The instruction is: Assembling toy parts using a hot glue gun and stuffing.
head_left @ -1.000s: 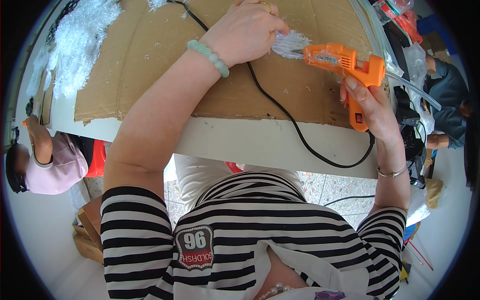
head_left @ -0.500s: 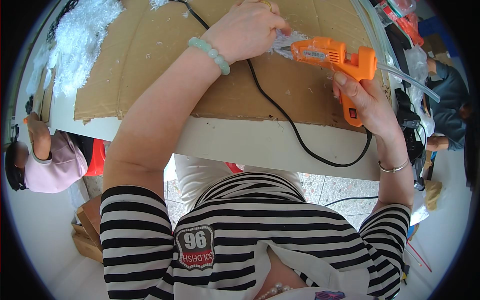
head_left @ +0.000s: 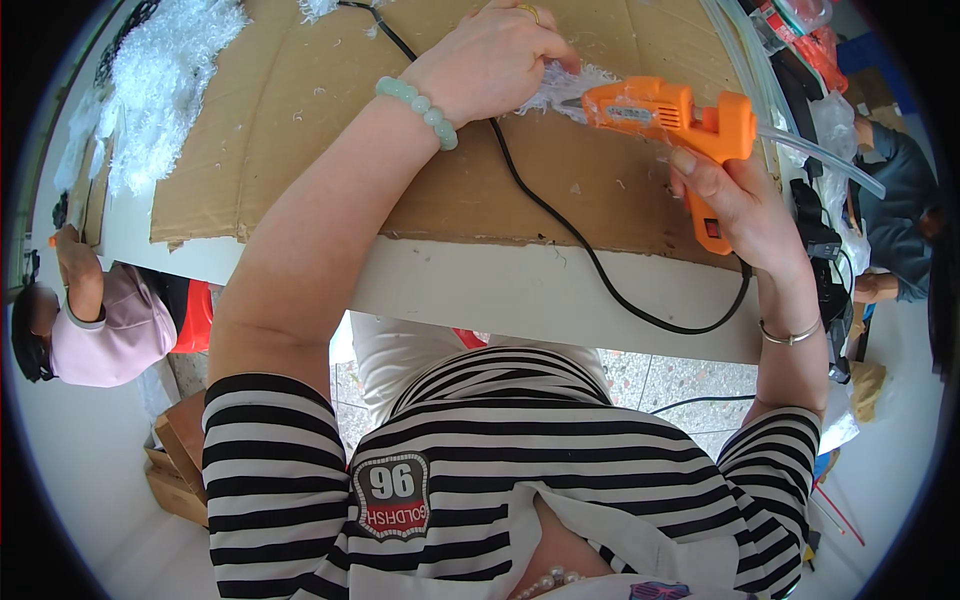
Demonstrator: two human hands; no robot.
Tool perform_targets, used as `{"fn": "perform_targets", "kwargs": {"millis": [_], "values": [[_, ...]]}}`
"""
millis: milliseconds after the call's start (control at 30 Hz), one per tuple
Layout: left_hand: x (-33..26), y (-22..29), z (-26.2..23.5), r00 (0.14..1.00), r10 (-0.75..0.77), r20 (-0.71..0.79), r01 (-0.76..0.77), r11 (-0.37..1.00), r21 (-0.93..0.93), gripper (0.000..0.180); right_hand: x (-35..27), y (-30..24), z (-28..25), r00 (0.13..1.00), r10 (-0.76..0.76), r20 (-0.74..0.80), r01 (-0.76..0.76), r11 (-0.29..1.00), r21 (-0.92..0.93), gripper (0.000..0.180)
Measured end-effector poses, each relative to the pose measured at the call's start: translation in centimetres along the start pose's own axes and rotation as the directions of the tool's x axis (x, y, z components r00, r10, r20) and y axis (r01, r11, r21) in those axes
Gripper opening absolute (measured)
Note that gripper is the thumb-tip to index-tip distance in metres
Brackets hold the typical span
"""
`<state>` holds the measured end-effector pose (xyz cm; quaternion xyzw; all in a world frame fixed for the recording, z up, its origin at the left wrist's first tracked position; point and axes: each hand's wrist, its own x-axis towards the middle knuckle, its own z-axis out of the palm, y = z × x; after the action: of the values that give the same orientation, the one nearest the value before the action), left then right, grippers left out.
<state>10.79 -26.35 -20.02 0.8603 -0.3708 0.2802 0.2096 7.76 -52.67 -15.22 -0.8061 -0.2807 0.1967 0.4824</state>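
Note:
My right hand [head_left: 735, 205] is wrapped round the handle of an orange hot glue gun [head_left: 650, 105], which points left. A clear glue stick [head_left: 825, 153] sticks out of its back end. The gun's nozzle meets a tuft of white, fluffy, fringed material [head_left: 560, 90] lying over the cardboard. My left hand [head_left: 490, 60] is closed at the tuft's left side, its thumb and fingertips on the fluffy strands. How much of the material lies under that hand is hidden. From the gun's handle a black cord [head_left: 600, 275] loops left and passes beneath my left wrist.
A brown cardboard sheet [head_left: 330, 190] covers much of the white table [head_left: 450, 280]. White fluffy material [head_left: 165, 80] is heaped at the far left. Clear glue sticks [head_left: 735, 40] lie along the right edge. One person [head_left: 110, 325] is at the left, another [head_left: 895, 215] at the right.
The glue gun has shifted very slightly right. More of the white tuft shows between the nozzle and my left hand, which has drawn a little to the left.

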Motion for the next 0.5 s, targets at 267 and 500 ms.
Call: {"fn": "perform_targets", "kwargs": {"millis": [267,500], "values": [[0.7,1.4,-0.6,0.992,-0.107,0.067,0.106,0.994,0.019,0.019,-2.8,1.0,-1.9,0.982,0.066,-0.176,-0.043,0.990,0.135,0.041],[0.5,2.5,0.1,0.962,-0.256,0.095,0.237,0.956,0.174,0.032,-3.3,1.3,-1.5,0.971,0.026,-0.237,0.039,0.964,0.263,0.039]]}}
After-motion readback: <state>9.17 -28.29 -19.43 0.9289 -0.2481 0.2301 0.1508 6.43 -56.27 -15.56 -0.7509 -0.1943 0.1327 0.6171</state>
